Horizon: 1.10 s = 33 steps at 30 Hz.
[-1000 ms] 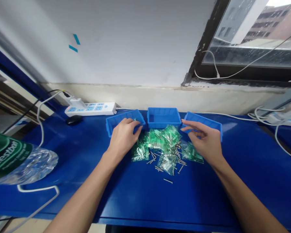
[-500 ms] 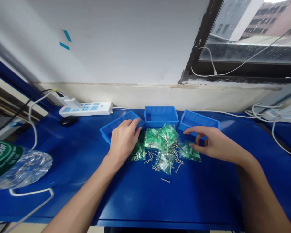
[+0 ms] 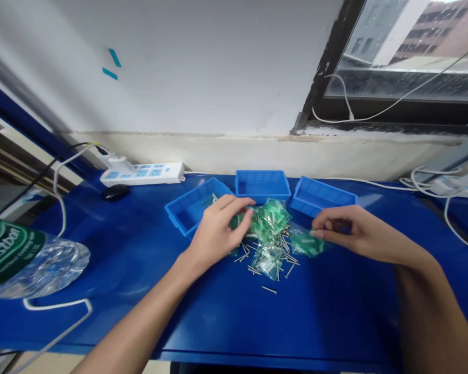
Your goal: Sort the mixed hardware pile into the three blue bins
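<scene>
Green-tinted plastic bags (image 3: 273, 215) with small parts inside lie in a heap on the blue table, among loose screws (image 3: 290, 258). My left hand (image 3: 222, 223) hovers at the heap's left side, thumb and fingers apart, nothing visible between them. It partly hides the bags below. At the heap's right edge, my right hand (image 3: 341, 226) pinches the corner of a small plastic bag (image 3: 306, 243) between thumb and fingers. Another bag (image 3: 210, 200) shows inside the left blue bin (image 3: 179, 213), partly behind my left hand. A clearer bag (image 3: 268, 261) lies at the heap's front.
The middle bin (image 3: 262, 197) and right bin (image 3: 322, 197) stand behind the heap. A power strip (image 3: 152, 174) and a black mouse (image 3: 115, 192) are at the back left. A water bottle (image 3: 42, 265) is at the left, a white cable (image 3: 62, 306) before it.
My left hand has moved right from the left bin to the heap, and a bag now shows in that bin. My right hand has lowered and closed on the rightmost bag.
</scene>
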Motion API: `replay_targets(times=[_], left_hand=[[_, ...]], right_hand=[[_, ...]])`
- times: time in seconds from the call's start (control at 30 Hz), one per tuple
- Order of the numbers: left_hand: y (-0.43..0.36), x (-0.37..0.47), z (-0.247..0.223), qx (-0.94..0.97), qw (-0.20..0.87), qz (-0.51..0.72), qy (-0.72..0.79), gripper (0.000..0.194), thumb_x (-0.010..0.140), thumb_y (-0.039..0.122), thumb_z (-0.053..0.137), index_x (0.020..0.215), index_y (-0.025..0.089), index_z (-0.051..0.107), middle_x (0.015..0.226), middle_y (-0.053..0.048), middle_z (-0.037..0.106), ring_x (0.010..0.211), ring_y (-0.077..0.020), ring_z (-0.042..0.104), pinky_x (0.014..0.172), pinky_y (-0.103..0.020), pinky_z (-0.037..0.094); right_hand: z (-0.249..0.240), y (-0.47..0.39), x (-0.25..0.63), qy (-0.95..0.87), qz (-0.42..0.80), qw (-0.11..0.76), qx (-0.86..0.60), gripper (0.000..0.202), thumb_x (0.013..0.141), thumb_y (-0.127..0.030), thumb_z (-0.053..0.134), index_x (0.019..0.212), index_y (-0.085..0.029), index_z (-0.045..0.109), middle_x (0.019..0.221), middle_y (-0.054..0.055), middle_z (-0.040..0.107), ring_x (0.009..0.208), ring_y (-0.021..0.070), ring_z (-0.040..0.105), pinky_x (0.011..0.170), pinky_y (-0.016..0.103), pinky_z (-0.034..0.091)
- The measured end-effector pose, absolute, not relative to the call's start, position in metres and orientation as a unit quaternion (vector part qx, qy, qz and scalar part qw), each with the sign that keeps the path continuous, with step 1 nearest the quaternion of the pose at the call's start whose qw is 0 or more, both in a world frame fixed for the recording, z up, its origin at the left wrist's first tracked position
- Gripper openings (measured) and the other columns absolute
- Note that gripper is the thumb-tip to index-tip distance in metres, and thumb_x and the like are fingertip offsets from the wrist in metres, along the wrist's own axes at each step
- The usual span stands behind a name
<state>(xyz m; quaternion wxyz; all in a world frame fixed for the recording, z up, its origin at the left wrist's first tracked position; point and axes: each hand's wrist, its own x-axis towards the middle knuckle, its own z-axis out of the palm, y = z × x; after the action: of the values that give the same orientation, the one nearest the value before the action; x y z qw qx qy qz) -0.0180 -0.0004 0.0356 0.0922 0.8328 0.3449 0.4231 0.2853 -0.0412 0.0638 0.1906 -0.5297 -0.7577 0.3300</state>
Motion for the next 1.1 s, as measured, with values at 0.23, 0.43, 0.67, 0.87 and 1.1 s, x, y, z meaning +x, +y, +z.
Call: replay_targets(times=[0.23, 0.43, 0.67, 0.87, 1.1], left_hand=[[-0.013, -0.006, 0.039, 0.775, 0.389, 0.39, 0.311, 0.038, 0.091, 0.034, 0.07, 0.126, 0.022, 0.064, 0.104, -0.006, 0.071, 0.088, -0.0173, 0.068, 0.081, -0.033, 0.059], [-0.011, -0.005, 0.035, 0.721, 0.428, 0.446, 0.315, 0.025, 0.085, 0.027, 0.076, 0.107, 0.019, 0.069, 0.089, -0.004, 0.072, 0.076, -0.016, 0.067, 0.075, -0.033, 0.061], [0.016, -0.043, 0.045, 0.761, 0.035, 0.495, 0.418, 0.012, 0.091, 0.023, 0.068, 0.1, 0.021, 0.076, 0.092, -0.004, 0.073, 0.082, -0.0169, 0.067, 0.081, -0.034, 0.057], [0.03, -0.055, 0.031, 0.809, -0.086, 0.361, 0.455, 0.016, 0.091, 0.028, 0.066, 0.103, 0.019, 0.074, 0.096, -0.009, 0.073, 0.088, -0.0236, 0.067, 0.076, -0.037, 0.057], [0.011, -0.037, 0.041, 0.844, -0.093, 0.38, 0.367, 0.016, 0.095, 0.018, 0.058, 0.106, 0.018, 0.07, 0.098, -0.009, 0.071, 0.088, -0.0215, 0.064, 0.081, -0.039, 0.055]], right_hand=[[0.051, -0.037, 0.25, -0.642, 0.445, 0.407, -0.473, 0.022, 0.088, -0.042, 0.072, 0.095, -0.023, 0.063, 0.06, -0.001, 0.064, 0.049, 0.0141, 0.058, 0.048, 0.03, 0.049], [0.037, -0.034, 0.226, -0.628, 0.462, 0.441, -0.445, 0.017, 0.091, -0.037, 0.07, 0.093, -0.023, 0.061, 0.07, 0.002, 0.073, 0.061, 0.0168, 0.068, 0.058, 0.031, 0.055], [0.035, -0.031, 0.247, -0.735, 0.255, 0.335, -0.532, 0.017, 0.092, -0.039, 0.063, 0.087, -0.023, 0.063, 0.069, 0.0, 0.067, 0.052, 0.0128, 0.058, 0.052, 0.03, 0.046], [0.038, -0.035, 0.269, -0.791, 0.159, 0.185, -0.561, 0.021, 0.08, -0.042, 0.074, 0.084, -0.024, 0.065, 0.069, 0.0, 0.068, 0.055, 0.016, 0.058, 0.053, 0.031, 0.041], [0.028, -0.032, 0.279, -0.778, 0.257, 0.145, -0.554, 0.035, 0.071, -0.037, 0.082, 0.102, -0.024, 0.071, 0.073, 0.0, 0.068, 0.059, 0.0173, 0.061, 0.058, 0.033, 0.047]])
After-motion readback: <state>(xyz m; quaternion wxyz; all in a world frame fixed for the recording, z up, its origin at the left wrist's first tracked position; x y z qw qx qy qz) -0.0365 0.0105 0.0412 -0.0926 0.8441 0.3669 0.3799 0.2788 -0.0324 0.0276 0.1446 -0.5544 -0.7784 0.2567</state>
